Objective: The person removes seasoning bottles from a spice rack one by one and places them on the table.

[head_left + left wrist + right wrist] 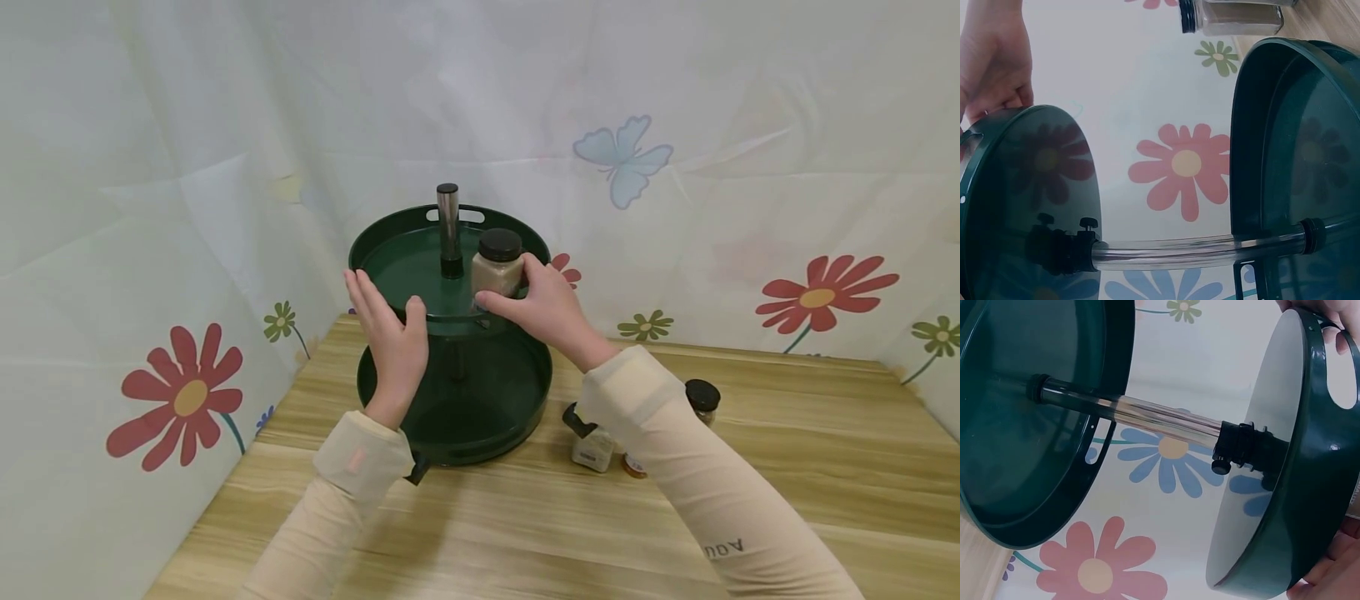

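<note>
In the head view my right hand (551,308) grips a clear jar (495,275) with a black lid and pale contents between thumb and fingers. The jar stands upright at the front right of the upper green tray (405,275). At that tray's left front, my left hand (396,346) rests against the rim, fingers straight and thumb raised. The right wrist view shows left fingers (1340,342) by a handle slot, and the right hand (1329,569) below the tray's edge. A lower green tray (450,417) sits under it on the same metal post (448,221).
To the right on the wooden table (510,533) are a pale-filled jar (594,448) with a black lid, a small container (634,467) partly behind the right sleeve, and another black-lidded jar (702,398). A flower-patterned curtain (480,100) hangs behind the table.
</note>
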Action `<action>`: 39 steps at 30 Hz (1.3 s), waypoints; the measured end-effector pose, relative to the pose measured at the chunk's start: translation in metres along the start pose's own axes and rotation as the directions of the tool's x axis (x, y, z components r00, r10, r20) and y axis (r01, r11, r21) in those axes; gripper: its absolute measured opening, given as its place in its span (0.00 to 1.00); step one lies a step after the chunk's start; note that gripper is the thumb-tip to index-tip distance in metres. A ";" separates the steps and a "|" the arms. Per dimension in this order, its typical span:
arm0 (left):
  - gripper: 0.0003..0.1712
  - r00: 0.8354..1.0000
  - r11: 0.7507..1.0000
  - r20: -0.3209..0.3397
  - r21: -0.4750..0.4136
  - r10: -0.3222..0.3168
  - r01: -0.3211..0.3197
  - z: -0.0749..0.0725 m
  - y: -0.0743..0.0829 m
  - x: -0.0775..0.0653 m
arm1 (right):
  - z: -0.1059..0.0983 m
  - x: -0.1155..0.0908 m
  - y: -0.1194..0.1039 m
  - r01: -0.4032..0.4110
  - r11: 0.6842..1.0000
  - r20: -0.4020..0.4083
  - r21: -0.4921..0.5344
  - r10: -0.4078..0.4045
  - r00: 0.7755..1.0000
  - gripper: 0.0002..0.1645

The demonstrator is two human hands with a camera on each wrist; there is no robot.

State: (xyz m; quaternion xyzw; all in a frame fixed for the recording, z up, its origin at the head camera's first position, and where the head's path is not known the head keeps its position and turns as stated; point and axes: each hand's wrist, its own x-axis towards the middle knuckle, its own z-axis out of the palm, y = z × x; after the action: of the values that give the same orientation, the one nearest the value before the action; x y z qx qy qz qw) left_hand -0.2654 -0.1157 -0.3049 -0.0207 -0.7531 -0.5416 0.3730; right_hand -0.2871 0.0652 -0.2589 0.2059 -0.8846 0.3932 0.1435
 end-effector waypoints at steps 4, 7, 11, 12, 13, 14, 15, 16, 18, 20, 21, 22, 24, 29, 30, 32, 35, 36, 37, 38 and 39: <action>0.41 1.000 1.000 0.002 -0.002 0.002 -0.002 0.000 0.001 -0.001 | 0.001 -0.001 -0.001 -0.010 1.000 -0.010 -0.022 0.010 1.000 0.30; 0.41 1.000 1.000 0.000 -0.002 0.005 -0.005 -0.001 0.001 -0.001 | 0.002 -0.001 -0.001 -0.012 1.000 -0.020 -0.029 0.011 1.000 0.29; 0.41 1.000 1.000 -0.003 0.000 0.010 -0.010 -0.001 0.001 -0.001 | 0.002 0.000 0.000 -0.018 1.000 -0.029 -0.022 0.017 0.999 0.29; 0.41 1.000 1.000 -0.004 0.001 0.011 -0.011 -0.001 0.001 -0.001 | 0.002 0.000 0.000 -0.020 1.000 -0.030 -0.020 0.019 0.999 0.29; 0.41 1.000 1.000 -0.003 0.001 0.009 -0.009 -0.001 0.001 -0.001 | 0.002 0.000 0.000 -0.022 1.000 -0.031 -0.018 0.021 0.999 0.29; 0.41 1.000 1.000 -0.004 0.002 0.012 -0.012 -0.001 0.001 -0.001 | 0.003 0.000 0.000 -0.023 1.000 -0.033 -0.016 0.023 0.999 0.29; 0.41 1.000 1.000 -0.004 0.002 0.011 -0.011 0.000 0.001 -0.001 | 0.003 0.000 0.000 -0.025 1.000 -0.034 -0.015 0.025 0.999 0.29; 0.41 1.000 1.000 -0.004 0.001 0.012 -0.012 0.000 0.001 -0.001 | 0.003 0.000 0.000 -0.027 1.000 -0.036 -0.014 0.026 0.999 0.29; 0.41 1.000 1.000 -0.003 0.000 0.013 -0.013 0.000 0.001 0.000 | 0.003 0.000 0.000 -0.030 0.999 -0.036 -0.009 0.030 0.999 0.30; 0.41 1.000 1.000 -0.002 0.000 0.014 -0.014 -0.001 0.001 0.000 | 0.003 0.001 0.000 -0.035 0.999 -0.038 -0.005 0.035 0.999 0.30; 0.41 1.000 1.000 -0.002 0.000 0.013 -0.013 -0.001 0.001 0.000 | 0.003 0.001 0.000 -0.039 0.999 -0.037 -0.003 0.039 0.999 0.30; 0.41 1.000 1.000 -0.002 0.000 0.013 -0.013 -0.001 0.001 0.000 | 0.003 0.001 0.000 -0.041 0.999 -0.037 0.000 0.041 0.998 0.30; 0.41 1.000 1.000 -0.004 0.000 0.013 -0.013 -0.001 0.001 0.000 | 0.003 0.001 0.000 -0.043 0.999 -0.037 0.008 0.043 0.998 0.29; 0.41 1.000 1.000 -0.005 -0.002 0.013 -0.013 0.000 0.000 0.000 | 0.003 0.001 -0.001 -0.049 0.998 -0.045 0.028 0.050 0.998 0.29; 0.41 1.000 1.000 -0.006 -0.003 0.013 -0.013 0.000 0.000 0.001 | 0.003 0.001 -0.001 -0.053 0.998 -0.046 0.031 0.054 0.997 0.29; 0.41 1.000 1.000 -0.008 -0.002 0.014 -0.014 0.000 0.000 0.001 | 0.002 0.001 -0.002 -0.058 0.997 -0.048 0.044 0.060 0.997 0.29; 0.41 1.000 1.000 -0.009 -0.002 0.012 -0.012 0.001 0.000 0.001 | 0.001 0.002 -0.003 -0.066 0.995 -0.046 0.076 0.070 0.996 0.29; 0.41 1.000 1.000 -0.009 -0.002 0.012 -0.012 0.001 -0.001 0.001 | 0.000 0.002 -0.003 -0.068 0.994 -0.046 0.090 0.072 0.996 0.29; 0.41 1.000 1.000 -0.009 -0.001 0.012 -0.012 0.001 -0.001 0.001 | -0.001 0.002 -0.003 -0.069 0.992 -0.045 0.104 0.074 0.996 0.30; 0.41 1.000 1.000 -0.009 -0.001 0.013 -0.013 0.001 -0.001 0.001 | -0.001 0.002 -0.003 -0.073 0.990 -0.043 0.117 0.078 0.996 0.30; 0.41 1.000 1.000 -0.010 0.000 0.015 -0.015 0.001 -0.001 0.001 | -0.002 0.003 -0.003 -0.076 0.988 -0.044 0.131 0.082 0.996 0.31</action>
State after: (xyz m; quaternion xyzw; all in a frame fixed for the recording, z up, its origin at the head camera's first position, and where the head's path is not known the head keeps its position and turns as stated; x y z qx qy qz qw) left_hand -0.2673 -0.1158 -0.3054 -0.0236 -0.7510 -0.5391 0.3806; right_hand -0.2879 0.0641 -0.2550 0.1699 -0.8609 0.4600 0.1357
